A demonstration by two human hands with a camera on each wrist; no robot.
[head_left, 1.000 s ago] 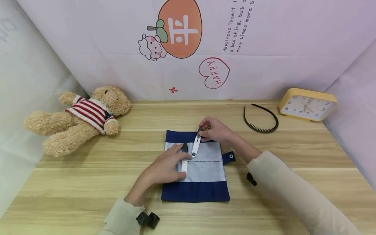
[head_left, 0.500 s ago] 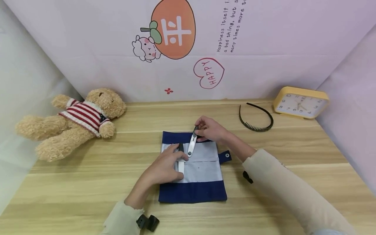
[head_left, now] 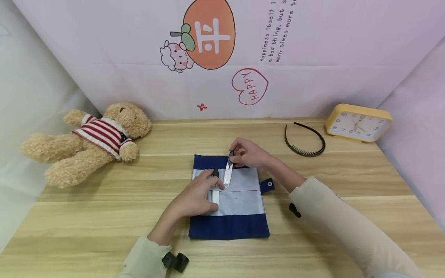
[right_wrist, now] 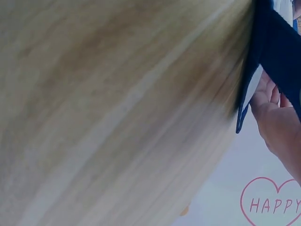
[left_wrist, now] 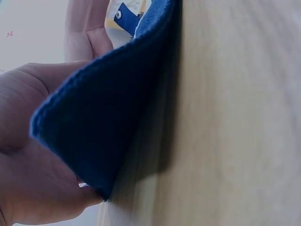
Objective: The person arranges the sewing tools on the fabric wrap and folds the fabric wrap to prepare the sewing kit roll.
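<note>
A navy-and-grey cloth pouch (head_left: 240,227) lies unfolded on the wooden table, its snap tab (head_left: 267,185) pointing right. My right hand (head_left: 251,154) pinches the black end of a slim silver tool (head_left: 228,174), which has a slot and a round rivet at its lower end. That lower end is at the grey panel, just above the seam. Across the pouch's left side rests my left hand (head_left: 194,195), fingers spread over a second slim tool (head_left: 215,197), white with a black tip. The left wrist view shows the pouch edge (left_wrist: 101,106) in front of this hand; the fingertips are mostly hidden.
A teddy bear (head_left: 101,135) in a striped jumper lies at the back left. At the back right are a black headband (head_left: 306,152) and a yellow clock (head_left: 359,122). A printed white cloth (head_left: 306,88) hangs behind the table (head_left: 104,227).
The right hand has lowered the silver tool slightly and turned it nearer upright, its riveted end closer to the seam. The left hand stays in place on the pouch. The head view has shifted slightly.
</note>
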